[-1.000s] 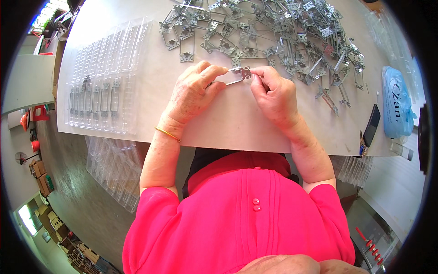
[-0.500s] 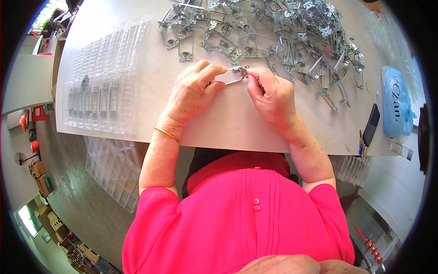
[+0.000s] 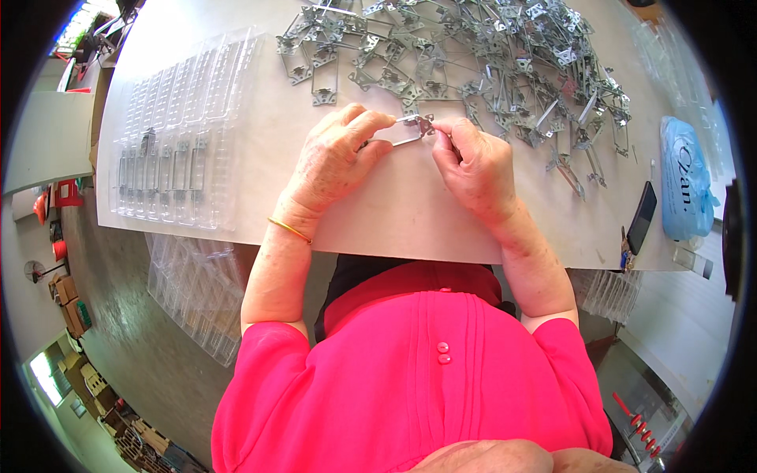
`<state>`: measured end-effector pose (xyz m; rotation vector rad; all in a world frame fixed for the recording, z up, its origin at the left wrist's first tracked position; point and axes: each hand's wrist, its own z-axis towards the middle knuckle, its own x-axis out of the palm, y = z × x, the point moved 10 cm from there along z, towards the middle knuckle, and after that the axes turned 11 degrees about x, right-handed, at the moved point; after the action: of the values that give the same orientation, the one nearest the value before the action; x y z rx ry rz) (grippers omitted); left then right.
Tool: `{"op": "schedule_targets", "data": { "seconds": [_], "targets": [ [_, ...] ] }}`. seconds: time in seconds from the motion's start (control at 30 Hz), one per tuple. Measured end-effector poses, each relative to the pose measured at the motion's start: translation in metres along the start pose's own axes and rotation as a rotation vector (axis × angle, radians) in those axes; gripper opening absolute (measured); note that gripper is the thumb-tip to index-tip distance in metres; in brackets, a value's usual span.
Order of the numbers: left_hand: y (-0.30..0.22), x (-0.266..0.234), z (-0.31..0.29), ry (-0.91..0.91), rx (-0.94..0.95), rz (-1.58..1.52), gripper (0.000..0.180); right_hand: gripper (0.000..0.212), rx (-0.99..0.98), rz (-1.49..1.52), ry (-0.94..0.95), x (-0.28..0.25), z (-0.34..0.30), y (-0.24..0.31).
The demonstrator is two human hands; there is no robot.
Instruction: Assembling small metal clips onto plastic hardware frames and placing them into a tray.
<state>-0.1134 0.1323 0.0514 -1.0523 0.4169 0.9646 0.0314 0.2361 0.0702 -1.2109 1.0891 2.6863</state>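
Observation:
Over the table's near part, my left hand (image 3: 339,150) is closed on a metal bracket (image 3: 410,141), a slim silvery frame with a small plate at its right end. Thumb and forefinger grip its left end, which they hide. My right hand (image 3: 475,162) is closed in a pinch, fingertips at the end plate (image 3: 426,124). Whether a small part also sits inside those fingers is hidden. Just beyond both hands spreads a large heap of similar metal brackets (image 3: 512,71). To the left lies a clear plastic tray (image 3: 217,150) with several brackets in its near slots.
A dark phone (image 3: 642,217) and a blue plastic bag (image 3: 686,177) lie along the right side, beside a small clear cup (image 3: 692,261). More clear trays (image 3: 193,288) are stacked below the table's left front edge. The white tabletop (image 3: 378,225) ends close to my body.
My right hand has shifted slightly right, and the bracket's end plate has turned a little. My left hand keeps its hold, almost unmoved. The heap and the tray look the same.

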Motion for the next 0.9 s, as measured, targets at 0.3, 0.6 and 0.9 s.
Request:
{"op": "schedule_targets", "data": {
  "seconds": [0.3, 0.6, 0.9],
  "targets": [
    [0.0081, 0.0034, -0.0034, 0.032, -0.103, -0.045, 0.028, 0.014, -0.026, 0.049, -0.001, 0.0018, 0.0023, 0.0039],
    [0.0064, 0.004, -0.0029, 0.034, -0.072, -0.026, 0.028, 0.014, -0.004, 0.023, 0.009, 0.0, 0.0016, 0.0006],
    [0.0072, 0.0039, -0.0032, 0.039, -0.071, -0.032, 0.029, 0.013, 0.009, -0.039, 0.029, 0.0009, 0.0029, -0.0033]
  ]
}}
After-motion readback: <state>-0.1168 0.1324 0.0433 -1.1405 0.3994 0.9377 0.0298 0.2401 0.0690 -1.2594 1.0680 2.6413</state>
